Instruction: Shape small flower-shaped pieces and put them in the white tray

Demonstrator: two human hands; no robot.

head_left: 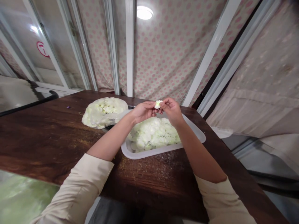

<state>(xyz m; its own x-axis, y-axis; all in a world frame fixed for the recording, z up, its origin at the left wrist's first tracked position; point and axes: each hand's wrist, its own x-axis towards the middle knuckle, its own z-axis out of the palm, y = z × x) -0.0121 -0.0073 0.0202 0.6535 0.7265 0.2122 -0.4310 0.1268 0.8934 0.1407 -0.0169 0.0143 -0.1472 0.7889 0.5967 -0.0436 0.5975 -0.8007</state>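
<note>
Small white-green cauliflower floret was pinched, grasped by left hand and right hand, held above rectangular white plastic tray, white cauliflower pieces contained therein, clear-plastic-covered cauliflower mass placed beside tray, dark brown wooden tabletop beneath.

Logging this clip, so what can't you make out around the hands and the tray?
All in the head view:
- Cauliflower floret: its lower part is hidden by the fingers of the left hand and right hand.
- White tray: its far rim is partly hidden by both hands.
- Dark object: mostly hidden under the wrapped cauliflower head.
- Purple speck: too small to identify.
</note>
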